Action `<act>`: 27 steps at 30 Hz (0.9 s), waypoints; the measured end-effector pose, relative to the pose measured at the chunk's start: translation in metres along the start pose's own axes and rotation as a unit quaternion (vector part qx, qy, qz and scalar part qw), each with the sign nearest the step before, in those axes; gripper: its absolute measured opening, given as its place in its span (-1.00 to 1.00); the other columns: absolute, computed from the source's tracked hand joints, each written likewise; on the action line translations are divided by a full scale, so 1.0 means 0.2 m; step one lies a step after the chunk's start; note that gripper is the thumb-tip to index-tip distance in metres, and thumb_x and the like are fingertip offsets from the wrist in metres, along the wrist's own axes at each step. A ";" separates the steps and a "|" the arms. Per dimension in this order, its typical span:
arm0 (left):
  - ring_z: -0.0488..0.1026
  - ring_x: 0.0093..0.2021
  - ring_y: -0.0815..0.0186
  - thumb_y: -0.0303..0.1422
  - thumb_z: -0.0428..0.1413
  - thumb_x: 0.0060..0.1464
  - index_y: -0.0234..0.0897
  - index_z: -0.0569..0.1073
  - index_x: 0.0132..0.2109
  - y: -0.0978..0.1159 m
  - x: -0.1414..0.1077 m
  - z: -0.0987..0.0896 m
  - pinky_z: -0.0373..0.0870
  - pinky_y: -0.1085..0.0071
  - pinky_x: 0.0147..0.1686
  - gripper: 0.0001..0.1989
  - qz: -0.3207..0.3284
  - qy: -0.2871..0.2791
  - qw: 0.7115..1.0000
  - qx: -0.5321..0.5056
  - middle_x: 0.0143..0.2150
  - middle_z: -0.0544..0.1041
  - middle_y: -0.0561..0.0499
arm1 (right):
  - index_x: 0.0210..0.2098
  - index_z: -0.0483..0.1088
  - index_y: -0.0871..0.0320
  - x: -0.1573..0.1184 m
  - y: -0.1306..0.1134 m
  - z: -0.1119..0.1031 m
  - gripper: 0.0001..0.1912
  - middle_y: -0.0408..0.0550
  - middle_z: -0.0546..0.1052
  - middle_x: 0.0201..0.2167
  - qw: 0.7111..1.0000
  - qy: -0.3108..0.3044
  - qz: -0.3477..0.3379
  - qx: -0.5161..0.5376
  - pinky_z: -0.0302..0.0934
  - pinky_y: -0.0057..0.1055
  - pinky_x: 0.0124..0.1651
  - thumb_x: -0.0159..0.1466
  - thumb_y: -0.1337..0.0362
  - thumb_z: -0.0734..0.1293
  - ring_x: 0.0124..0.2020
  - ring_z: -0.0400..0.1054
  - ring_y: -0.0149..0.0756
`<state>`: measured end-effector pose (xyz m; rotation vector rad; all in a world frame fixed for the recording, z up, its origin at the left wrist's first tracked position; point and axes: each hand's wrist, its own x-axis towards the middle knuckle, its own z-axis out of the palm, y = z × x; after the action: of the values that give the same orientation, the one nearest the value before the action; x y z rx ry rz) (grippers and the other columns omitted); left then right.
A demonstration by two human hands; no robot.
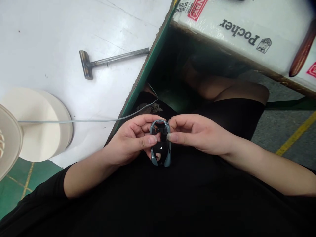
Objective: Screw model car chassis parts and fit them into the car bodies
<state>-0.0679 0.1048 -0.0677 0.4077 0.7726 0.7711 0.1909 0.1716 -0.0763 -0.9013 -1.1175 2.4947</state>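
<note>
Between my two hands, above my lap, is a small model car body [162, 145] with glossy black and blue-grey parts and openings through it. My left hand [128, 140] is closed on its left side, thumb on top and fingers curled around and beneath. On the other side, my right hand [197, 133] pinches the upper right edge between thumb and forefinger. Fingertips of my left hand show through the openings. Whether a smaller part sits in the right-hand pinch, I cannot make out.
A T-shaped metal hammer [86, 65] lies on the white tabletop [61, 36]. At left stands a cream round-based appliance [44, 131] with a grey cable [96, 120] running over the table edge. A white "Pocher" box [237, 29] and a reddish-brown handle [302, 54] are at upper right.
</note>
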 end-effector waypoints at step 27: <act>0.83 -0.29 0.24 -0.40 0.45 0.43 -0.17 0.72 0.31 0.00 0.01 0.00 0.89 0.33 -0.32 -0.63 -0.029 -0.029 0.996 -0.075 -0.11 0.74 0.04 | -0.23 0.59 0.16 0.03 0.05 -0.03 -0.53 -0.19 0.51 -0.40 1.000 -0.012 -0.026 0.006 0.15 -0.44 -0.43 0.41 -0.10 0.70 -0.46 0.27 -0.44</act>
<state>-0.0665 0.1069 -0.0686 0.2710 0.6641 0.7545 0.1899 0.1718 -0.0889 -0.8308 -1.1166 2.4730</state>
